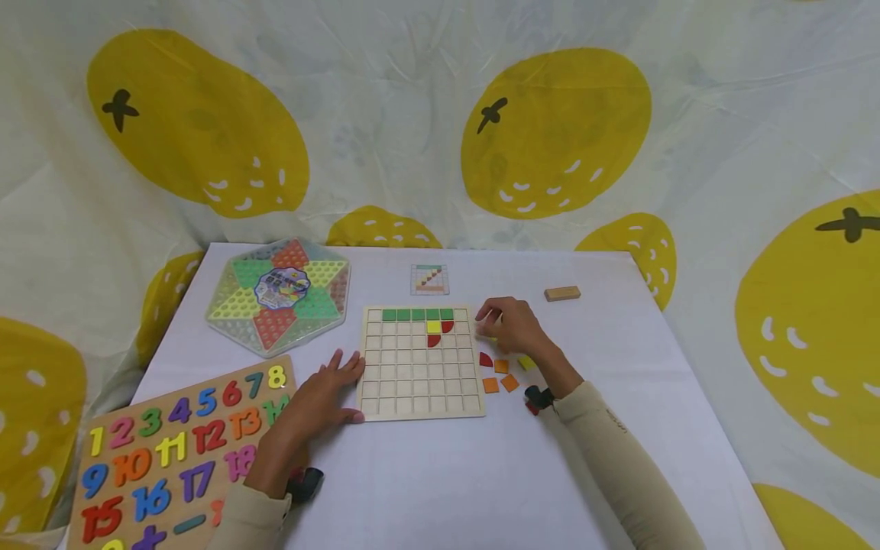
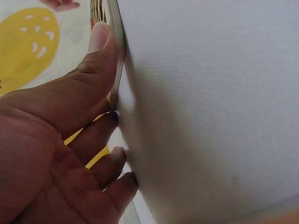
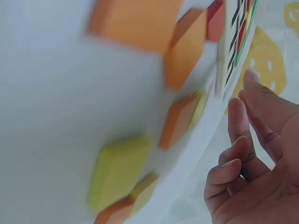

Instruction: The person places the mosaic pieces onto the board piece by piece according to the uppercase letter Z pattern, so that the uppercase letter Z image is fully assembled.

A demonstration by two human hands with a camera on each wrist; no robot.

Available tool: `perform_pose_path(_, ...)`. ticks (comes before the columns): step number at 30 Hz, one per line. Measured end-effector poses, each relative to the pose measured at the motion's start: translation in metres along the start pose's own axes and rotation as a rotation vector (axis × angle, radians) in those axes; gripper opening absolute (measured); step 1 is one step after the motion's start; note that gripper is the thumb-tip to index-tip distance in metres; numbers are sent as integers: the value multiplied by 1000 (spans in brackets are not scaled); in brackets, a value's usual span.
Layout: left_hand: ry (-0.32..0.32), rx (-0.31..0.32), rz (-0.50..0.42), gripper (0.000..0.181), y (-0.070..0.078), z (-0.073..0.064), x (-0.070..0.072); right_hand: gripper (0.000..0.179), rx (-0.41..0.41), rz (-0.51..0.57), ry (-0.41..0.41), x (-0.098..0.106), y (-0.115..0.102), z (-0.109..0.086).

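A wooden grid board (image 1: 399, 386) holds a row of green squares (image 1: 418, 315), a yellow square (image 1: 433, 327) and two red quarter-circles (image 1: 434, 341) near its top. My left hand (image 1: 312, 401) rests at the board's left edge, the thumb (image 2: 100, 56) against its side and the fingers spread. Beyond the board's upper right edge is my right hand (image 1: 514, 327), thumb and index finger close together with nothing visible between them. Loose tiles lie below it: a red quarter-circle (image 1: 486, 359), several orange squares (image 1: 490, 385) and yellow squares (image 3: 119, 172), partly hidden by the hand in the head view.
A small pattern card (image 1: 429, 279) lies behind the board, with a wooden block (image 1: 562, 293) farther right. At the back left sits a star-patterned Chinese checkers board (image 1: 278, 294). A wooden number puzzle (image 1: 180, 424) fills the front left, partly under the left forearm.
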State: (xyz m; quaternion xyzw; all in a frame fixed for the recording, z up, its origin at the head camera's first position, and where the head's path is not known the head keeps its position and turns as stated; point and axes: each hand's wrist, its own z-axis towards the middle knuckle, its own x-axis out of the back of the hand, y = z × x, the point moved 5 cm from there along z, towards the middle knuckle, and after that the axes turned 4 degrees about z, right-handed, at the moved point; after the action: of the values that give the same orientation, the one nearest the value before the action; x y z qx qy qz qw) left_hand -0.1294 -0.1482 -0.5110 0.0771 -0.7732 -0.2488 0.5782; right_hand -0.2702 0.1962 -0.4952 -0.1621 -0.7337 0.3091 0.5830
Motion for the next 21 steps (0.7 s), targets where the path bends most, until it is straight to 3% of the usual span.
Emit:
perform_pose_path(9, 4, 3, -4, 99, 0, -1, 0, 20, -87, -56, -22, 7, 26, -6)
perform_pose_path(21, -6, 13, -13, 99, 1, -1, 0, 21, -104, -82, -34, 0, 24, -4)
